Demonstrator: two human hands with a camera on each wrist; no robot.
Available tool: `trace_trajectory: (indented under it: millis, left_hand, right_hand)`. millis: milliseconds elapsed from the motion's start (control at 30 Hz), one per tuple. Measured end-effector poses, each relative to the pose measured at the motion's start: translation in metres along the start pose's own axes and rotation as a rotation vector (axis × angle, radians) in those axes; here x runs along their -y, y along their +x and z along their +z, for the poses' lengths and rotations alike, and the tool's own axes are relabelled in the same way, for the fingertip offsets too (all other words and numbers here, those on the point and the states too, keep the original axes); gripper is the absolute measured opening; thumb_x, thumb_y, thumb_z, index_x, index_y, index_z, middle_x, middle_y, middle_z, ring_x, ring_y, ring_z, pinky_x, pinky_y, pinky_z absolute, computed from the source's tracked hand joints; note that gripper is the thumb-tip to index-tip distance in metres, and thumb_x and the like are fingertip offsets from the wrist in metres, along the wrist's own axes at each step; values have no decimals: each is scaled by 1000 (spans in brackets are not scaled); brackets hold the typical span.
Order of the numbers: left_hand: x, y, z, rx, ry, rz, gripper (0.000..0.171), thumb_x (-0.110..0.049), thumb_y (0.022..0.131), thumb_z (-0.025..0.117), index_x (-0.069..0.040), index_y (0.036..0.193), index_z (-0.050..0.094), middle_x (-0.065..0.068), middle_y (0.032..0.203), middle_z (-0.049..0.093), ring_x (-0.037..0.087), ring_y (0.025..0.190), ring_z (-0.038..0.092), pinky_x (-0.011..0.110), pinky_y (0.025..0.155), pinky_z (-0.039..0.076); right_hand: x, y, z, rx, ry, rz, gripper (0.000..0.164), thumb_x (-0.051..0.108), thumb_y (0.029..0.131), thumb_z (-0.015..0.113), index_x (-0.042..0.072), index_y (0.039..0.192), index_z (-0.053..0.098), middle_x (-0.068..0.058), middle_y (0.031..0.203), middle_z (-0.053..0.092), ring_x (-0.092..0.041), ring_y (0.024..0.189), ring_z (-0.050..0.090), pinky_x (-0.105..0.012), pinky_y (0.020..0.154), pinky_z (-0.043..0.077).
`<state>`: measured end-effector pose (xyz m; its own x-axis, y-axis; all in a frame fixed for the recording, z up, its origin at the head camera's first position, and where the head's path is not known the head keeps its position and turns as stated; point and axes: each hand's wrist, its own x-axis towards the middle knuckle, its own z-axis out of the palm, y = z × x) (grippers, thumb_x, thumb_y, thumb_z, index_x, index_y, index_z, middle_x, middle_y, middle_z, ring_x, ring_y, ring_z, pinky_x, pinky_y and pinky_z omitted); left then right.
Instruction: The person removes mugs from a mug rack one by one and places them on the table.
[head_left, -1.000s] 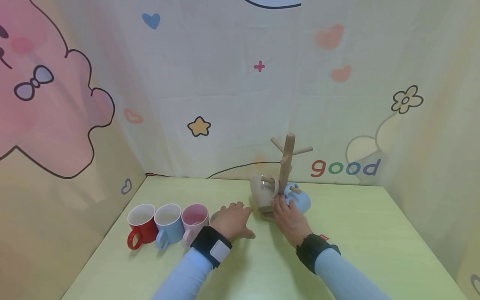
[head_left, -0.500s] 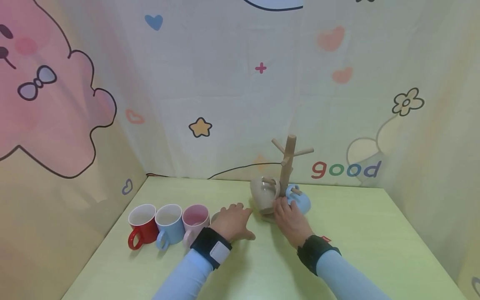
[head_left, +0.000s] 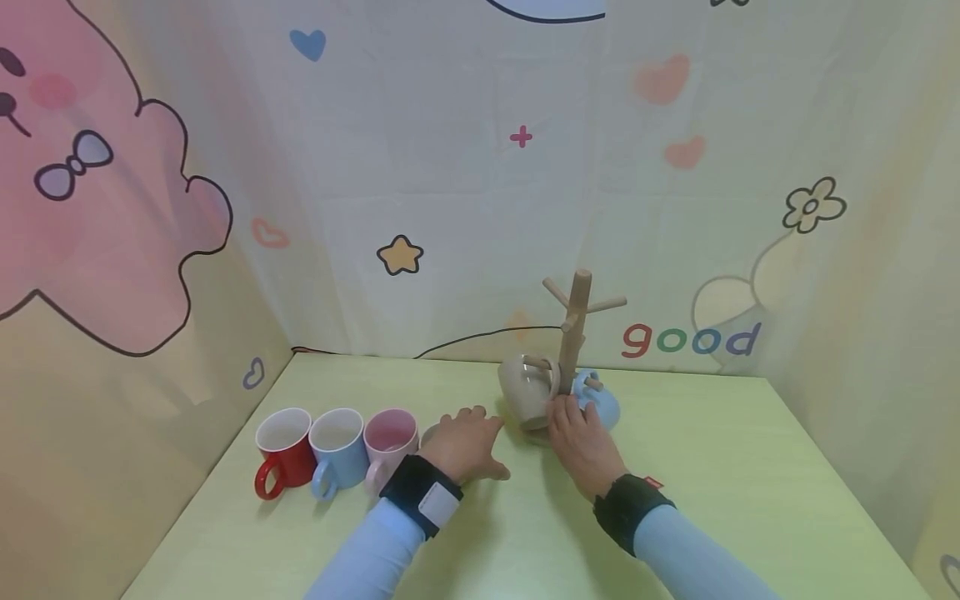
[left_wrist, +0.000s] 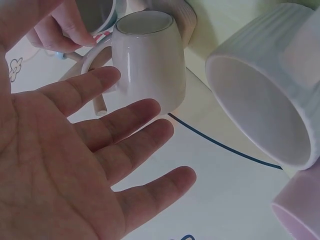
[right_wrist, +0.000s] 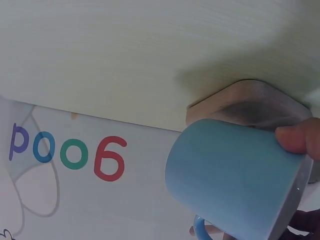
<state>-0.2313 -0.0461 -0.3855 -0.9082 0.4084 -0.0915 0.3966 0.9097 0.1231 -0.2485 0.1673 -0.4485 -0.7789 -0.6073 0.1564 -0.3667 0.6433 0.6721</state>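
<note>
A light blue mug (head_left: 600,407) hangs tilted by its handle on a low peg of the wooden mug tree (head_left: 573,333). My right hand (head_left: 587,450) pinches it near the rim; in the right wrist view the thumb (right_wrist: 295,139) lies on its outer wall. On the tree's left side a grey-beige mug (head_left: 523,387) hangs from another peg, its handle close to my right fingertips. My left hand (head_left: 465,446) is spread with straight fingers, holding nothing. Below it, a ribbed white mug (left_wrist: 265,95) is mostly hidden in the head view.
A red mug (head_left: 288,454), another light blue mug (head_left: 345,454) and a pink mug (head_left: 393,437) stand in a row on the left of the pale green table (head_left: 712,500). Bare upper pegs (head_left: 607,303) stick out of the tree. A printed curtain (head_left: 465,167) closes the back.
Both hands stay almost in place. The mugs on the tree shift only slightly to the left, with my right hand still at the light blue one.
</note>
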Motion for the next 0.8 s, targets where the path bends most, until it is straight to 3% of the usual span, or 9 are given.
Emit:
trace_trajectory:
  millis: [433, 800]
  left_hand:
    - [0, 2, 3, 3, -1, 6, 68, -49, 79, 79, -15, 134, 60, 13, 137, 56, 33, 123, 53, 53, 100, 44]
    - [1, 3, 5, -5, 3, 17, 68, -50, 79, 79, -15, 134, 61, 13, 136, 57, 32, 121, 54, 53, 99, 45]
  right_hand:
    - [-7, -7, -1, -97, 21, 59, 76, 24, 69, 91, -7, 128, 54, -25, 116, 55, -39, 107, 49, -44, 79, 48]
    - [-14, -16, -12, -23, 82, 73, 81, 26, 65, 95, -5, 128, 55, -26, 120, 55, -40, 109, 49, -46, 86, 51]
